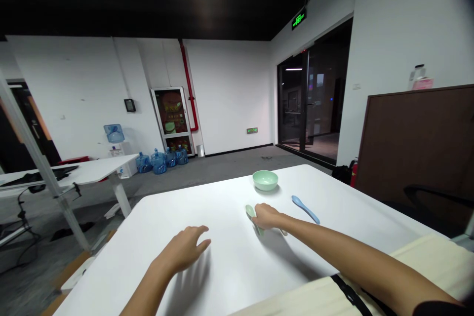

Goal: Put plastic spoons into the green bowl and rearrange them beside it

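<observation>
My right hand [268,217] rests on the white table [207,207] with its fingers curled round a pale green spoon [252,213], whose bowl sticks out to the left of the hand. A light green bowl [265,180] stands upright just beyond it. A blue spoon [305,209] lies flat to the right of the hand, untouched. My left hand [185,249] lies palm down on the table nearer to me, fingers spread, holding nothing.
A cream-coloured surface [425,261] with a black strap [350,294] lies at the near right. A brown partition [418,143] stands at the right. Another white desk [81,170], water jugs [159,162] and glass doors [314,103] are farther off.
</observation>
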`<state>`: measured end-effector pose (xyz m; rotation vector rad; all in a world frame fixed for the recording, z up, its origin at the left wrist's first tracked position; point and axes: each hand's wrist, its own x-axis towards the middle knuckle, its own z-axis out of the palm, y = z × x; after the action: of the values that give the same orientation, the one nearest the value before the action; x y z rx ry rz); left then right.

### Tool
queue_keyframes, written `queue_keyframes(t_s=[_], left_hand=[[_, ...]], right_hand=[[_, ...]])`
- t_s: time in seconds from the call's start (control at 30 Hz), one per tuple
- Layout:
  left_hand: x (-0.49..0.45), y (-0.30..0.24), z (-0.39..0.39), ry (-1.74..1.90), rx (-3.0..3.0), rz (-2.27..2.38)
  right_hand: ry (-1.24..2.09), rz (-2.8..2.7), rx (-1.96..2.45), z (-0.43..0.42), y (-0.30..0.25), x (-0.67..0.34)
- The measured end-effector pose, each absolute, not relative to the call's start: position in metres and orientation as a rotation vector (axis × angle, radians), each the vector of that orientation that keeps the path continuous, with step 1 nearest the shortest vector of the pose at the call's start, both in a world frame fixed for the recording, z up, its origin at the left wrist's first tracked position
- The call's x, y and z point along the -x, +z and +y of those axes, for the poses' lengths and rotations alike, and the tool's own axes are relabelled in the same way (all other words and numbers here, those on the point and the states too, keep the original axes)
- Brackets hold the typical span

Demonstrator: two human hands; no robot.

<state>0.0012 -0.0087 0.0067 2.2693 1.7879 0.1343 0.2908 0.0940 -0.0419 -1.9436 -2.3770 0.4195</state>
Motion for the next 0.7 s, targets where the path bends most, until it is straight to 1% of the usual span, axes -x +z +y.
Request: queue_keyframes(t_s=[0.13,0.43,0.57,0.7], left_hand=[[-0.001,0.006,-0.008,0.131,-2.264,1.789],[0.001,-0.001,-0.003,0.147,-2.28,1.768],[0.0,0.001,-0.004,0.127,-2.28,1.781],[0.0,0.002,-0.007,0.12,-2.277,1.789]], right_hand=[[0.337,-2.398,1.913,0.095,-0.053,-0.288],[0.3,-2.418,1.881,0.097,-0.064,-0.291],[0.274,-2.374,1.921,0.098,-0.059,-0.292],[0.224,-2.32,1.95,0.1,-0.041,-0.303]])
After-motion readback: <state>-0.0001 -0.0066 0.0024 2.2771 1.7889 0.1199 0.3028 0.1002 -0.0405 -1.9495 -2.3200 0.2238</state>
